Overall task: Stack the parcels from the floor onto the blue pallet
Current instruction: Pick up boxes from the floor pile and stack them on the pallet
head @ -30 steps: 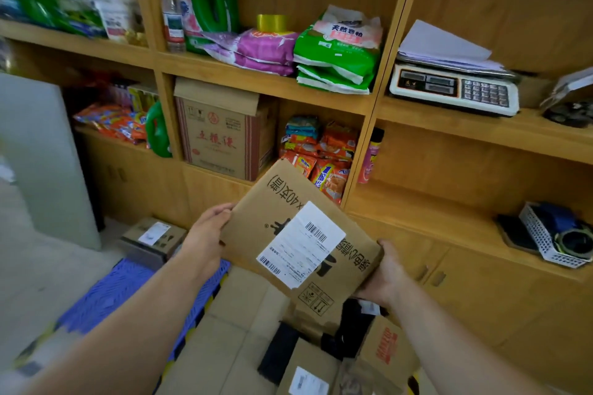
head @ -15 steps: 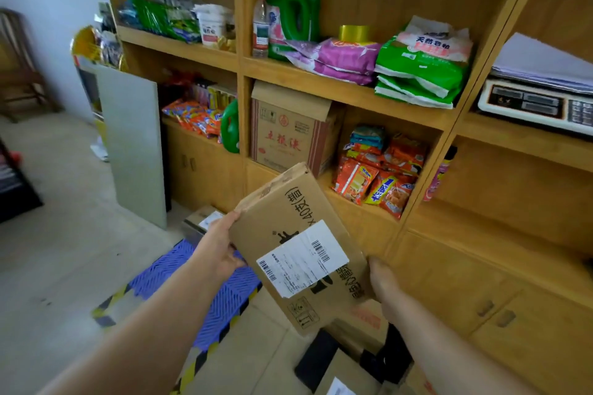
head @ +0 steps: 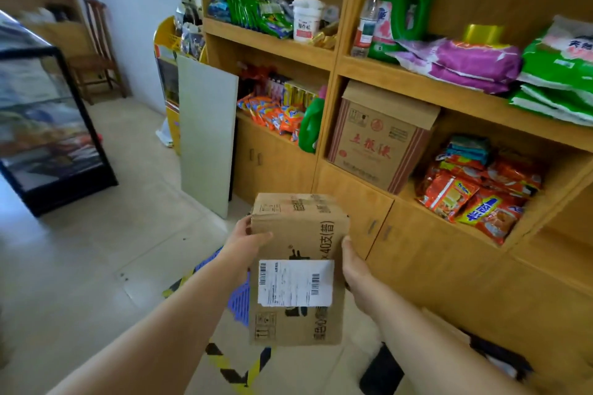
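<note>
The cardboard parcel (head: 298, 266) is swinging from a diagonal tilt to square-on, its shipping label (head: 295, 283) now facing up, and the view is turning left with it. The left hand (head: 245, 242) is gripping its left edge, thumb curled over the top face; the right hand (head: 354, 266) is pressing flat against the right edge, fingers fairly straight. The blue pallet (head: 239, 300) is showing just beneath, at the parcel's eight o'clock, bordered by yellow-black floor tape (head: 237, 369). The carry looks nearly finished; lowering likely comes next. Wooden shelving (head: 417, 83) is standing at one o'clock.
</note>
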A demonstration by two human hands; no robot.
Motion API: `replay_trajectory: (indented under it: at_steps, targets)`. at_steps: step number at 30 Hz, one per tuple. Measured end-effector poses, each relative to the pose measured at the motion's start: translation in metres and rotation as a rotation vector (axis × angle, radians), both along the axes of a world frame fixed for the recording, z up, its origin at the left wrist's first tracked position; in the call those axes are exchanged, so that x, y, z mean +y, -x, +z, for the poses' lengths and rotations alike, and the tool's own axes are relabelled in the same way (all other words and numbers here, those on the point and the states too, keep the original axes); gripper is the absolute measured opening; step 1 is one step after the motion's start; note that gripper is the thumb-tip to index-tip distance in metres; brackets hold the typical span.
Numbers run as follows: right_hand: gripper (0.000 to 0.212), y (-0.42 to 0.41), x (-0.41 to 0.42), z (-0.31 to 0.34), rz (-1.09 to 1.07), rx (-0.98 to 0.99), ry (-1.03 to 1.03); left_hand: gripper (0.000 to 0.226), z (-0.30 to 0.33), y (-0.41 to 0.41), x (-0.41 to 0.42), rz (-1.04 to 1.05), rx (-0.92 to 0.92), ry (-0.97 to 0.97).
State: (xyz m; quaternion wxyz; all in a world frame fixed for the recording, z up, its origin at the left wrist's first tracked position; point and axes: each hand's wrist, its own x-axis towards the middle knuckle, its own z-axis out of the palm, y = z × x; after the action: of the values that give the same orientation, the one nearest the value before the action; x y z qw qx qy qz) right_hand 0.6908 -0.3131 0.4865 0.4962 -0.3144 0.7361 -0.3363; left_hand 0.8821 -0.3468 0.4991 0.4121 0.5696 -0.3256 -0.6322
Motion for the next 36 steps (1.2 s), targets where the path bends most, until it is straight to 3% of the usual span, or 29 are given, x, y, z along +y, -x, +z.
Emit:
replay_trajectory:
  at_steps: [4, 12, 15, 19, 28, 31, 36]
  targets:
    - [0.062, -0.048, -0.025, -0.01, -0.013, -0.033, -0.019, 0.06, -0.012, -0.053, -0.021, -0.035, -0.109, 0.003]
    - [0.096, -0.082, -0.092, -0.017, -0.064, -0.089, -0.17, 0.051, -0.025, -0.096, -0.07, -0.089, -0.171, -0.036]
    - [0.076, -0.078, -0.121, -0.021, -0.033, -0.111, -0.243, 0.041, -0.035, -0.103, -0.1, -0.083, -0.226, -0.052]
    - [0.07, -0.085, -0.174, -0.052, -0.066, -0.159, -0.265, 0.026, -0.055, -0.113, -0.15, -0.069, -0.37, -0.05]
    - [0.035, -0.085, -0.287, -0.094, -0.092, -0.227, -0.355, 0.033, -0.084, -0.116, -0.299, -0.182, -0.526, -0.093]
    - [0.036, -0.086, -0.317, -0.098, -0.158, -0.251, -0.342, 0.033, -0.089, -0.112, -0.339, -0.243, -0.614, -0.072]
    - [0.048, -0.091, -0.362, -0.11, -0.156, -0.174, -0.237, 0.015, -0.086, -0.105, -0.39, -0.331, -0.734, 0.034]
